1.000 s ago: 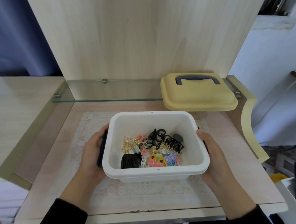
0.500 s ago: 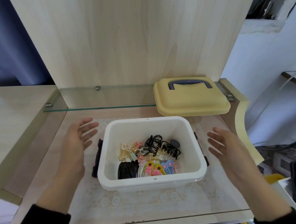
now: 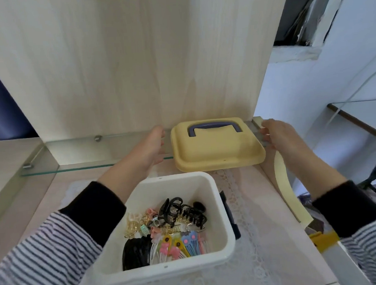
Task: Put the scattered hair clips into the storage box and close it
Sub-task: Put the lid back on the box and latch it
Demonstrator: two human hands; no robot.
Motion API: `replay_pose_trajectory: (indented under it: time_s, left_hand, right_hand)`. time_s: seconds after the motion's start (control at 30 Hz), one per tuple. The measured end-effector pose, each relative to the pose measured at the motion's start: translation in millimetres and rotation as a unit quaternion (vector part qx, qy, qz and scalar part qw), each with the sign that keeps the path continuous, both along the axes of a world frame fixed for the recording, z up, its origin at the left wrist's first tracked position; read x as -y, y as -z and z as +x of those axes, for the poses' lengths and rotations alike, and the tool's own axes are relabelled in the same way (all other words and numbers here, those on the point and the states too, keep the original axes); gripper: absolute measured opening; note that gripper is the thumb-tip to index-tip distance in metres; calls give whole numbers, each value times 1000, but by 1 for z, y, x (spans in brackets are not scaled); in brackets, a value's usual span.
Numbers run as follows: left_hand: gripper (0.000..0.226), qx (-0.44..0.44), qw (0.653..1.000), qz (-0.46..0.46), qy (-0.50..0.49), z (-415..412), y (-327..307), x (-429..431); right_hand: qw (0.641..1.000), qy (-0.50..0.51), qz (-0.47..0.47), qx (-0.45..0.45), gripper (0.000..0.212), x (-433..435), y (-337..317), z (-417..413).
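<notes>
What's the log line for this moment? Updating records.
stage: lid pickup | left hand, right hand: open beside yellow lid | white box: open, clips inside

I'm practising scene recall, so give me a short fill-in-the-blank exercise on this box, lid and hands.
1. The lid is coloured ____.
2. The lid's handle is ____.
3. The hair clips lie inside the ____ storage box.
4. The left hand and right hand flank the ____.

Missing words: yellow; blue; white; lid

The left sleeve (image 3: 46,256) hides the box's (image 3: 219,206) left wall; hand contact with the lid (image 3: 216,149) unclear.
</notes>
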State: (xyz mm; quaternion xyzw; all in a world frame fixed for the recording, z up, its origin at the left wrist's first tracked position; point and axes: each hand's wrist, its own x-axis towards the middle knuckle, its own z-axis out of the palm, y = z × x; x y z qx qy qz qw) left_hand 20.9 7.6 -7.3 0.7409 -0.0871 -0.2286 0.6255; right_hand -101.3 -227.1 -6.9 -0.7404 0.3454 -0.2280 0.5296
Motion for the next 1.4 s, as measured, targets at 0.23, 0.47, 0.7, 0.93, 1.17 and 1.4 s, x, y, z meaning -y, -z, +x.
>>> replay_pose_trajectory:
  time_s: [0.23, 0.47, 0.7, 0.93, 1.17, 1.4]
  left_hand:
    - [36, 11, 1000, 20, 19, 11, -2, 46]
    - [39, 29, 999, 21, 15, 9, 2, 51]
    - [31, -13, 999, -34, -28, 6, 1, 43]
    - [21, -35, 984, -138, -104, 3, -16, 28]
    - [25, 7, 983, -151, -105, -15, -30, -12]
    - [22, 0, 971, -195, -136, -40, -9, -73]
  right_hand:
    - [978, -69, -73, -184, 47, 9, 2, 45]
    - [965, -70, -105, -232, 57, 12, 7, 52]
    - [975, -60, -100, -191, 38, 14, 10, 47]
    - [987, -39, -103, -120, 22, 9, -15, 36]
    - [991, -45, -112, -48, 14, -19, -36, 16]
    - [998, -13, -41, 52, 19, -64, -21, -9]
